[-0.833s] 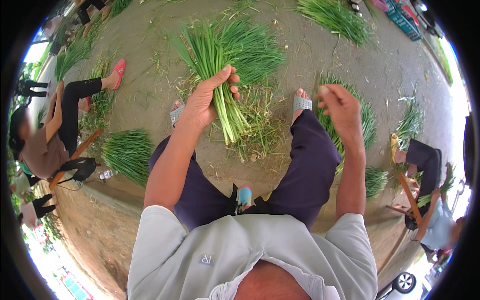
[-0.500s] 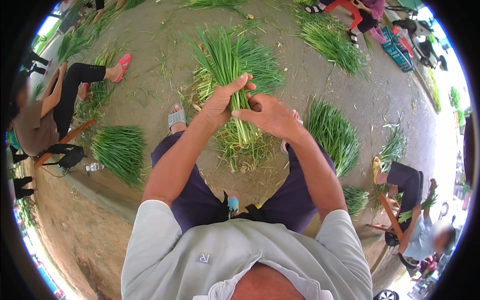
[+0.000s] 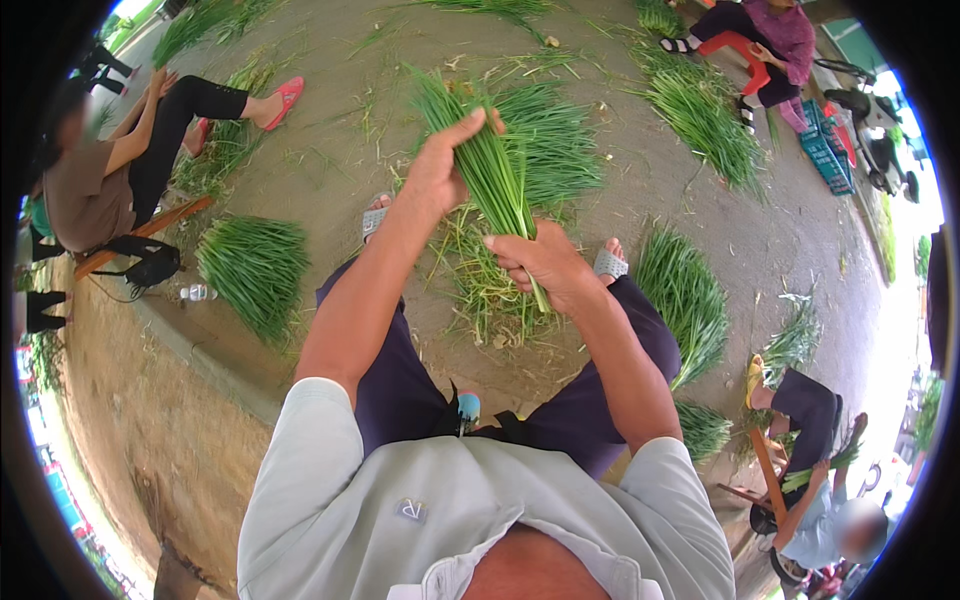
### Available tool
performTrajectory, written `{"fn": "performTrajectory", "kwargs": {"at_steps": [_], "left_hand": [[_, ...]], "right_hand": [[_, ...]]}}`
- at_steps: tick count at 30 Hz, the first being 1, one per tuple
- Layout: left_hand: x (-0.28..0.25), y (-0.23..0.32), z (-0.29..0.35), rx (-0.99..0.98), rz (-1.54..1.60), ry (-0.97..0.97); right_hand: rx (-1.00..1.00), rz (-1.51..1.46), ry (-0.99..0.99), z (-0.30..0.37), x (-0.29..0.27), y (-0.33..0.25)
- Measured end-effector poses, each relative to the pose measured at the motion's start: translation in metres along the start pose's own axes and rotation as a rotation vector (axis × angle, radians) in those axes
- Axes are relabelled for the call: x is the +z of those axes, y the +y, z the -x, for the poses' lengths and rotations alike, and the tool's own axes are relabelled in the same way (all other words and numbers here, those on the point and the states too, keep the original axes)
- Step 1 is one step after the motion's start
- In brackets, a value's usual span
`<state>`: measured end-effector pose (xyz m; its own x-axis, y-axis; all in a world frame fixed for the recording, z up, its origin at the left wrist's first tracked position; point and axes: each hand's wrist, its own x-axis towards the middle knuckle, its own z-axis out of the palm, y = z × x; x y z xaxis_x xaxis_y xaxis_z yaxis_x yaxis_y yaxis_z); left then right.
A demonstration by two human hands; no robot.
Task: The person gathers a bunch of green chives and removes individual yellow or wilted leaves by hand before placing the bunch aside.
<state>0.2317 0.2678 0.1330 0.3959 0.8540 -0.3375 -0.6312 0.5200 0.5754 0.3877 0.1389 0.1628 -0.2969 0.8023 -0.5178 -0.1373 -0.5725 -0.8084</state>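
Observation:
Between my hands is a bunch of long green chives, tilted with its leafy tips up and to the left and its pale stem ends toward me. My left hand is wrapped round the upper, leafy part. Lower down, my right hand closes on the stems, its thumb lying across them. Below the bunch lies a heap of yellowish trimmed leaves on the ground between my feet. Just beyond it, a spread pile of green chives rests on the pavement.
Chive piles lie to my left and right. A plastic bottle stands near the left pile. One person sits at left, another at lower right, a third at far right beside a teal crate.
My right hand has slid down toward the stem ends and closed round them. My left hand has shifted up the bunch. The view has also moved slightly.

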Motion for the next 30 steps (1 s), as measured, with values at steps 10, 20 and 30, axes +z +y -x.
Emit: {"fn": "performTrajectory", "kwargs": {"at_steps": [10, 20, 30], "left_hand": [[-0.043, 0.064, -0.008, 0.286, 0.223, 0.235], [-0.063, 0.078, -0.006, 0.281, 0.35, 0.315], [-0.03, 0.041, 0.014, 0.004, 0.014, 0.057]], "right_hand": [[-0.041, 0.131, -0.022, 0.027, -0.008, -0.02], [-0.382, -0.184, -0.036, 0.061, -0.061, -0.045], [-0.534, 0.016, 0.438, 0.023, -0.074, -0.035]]}}
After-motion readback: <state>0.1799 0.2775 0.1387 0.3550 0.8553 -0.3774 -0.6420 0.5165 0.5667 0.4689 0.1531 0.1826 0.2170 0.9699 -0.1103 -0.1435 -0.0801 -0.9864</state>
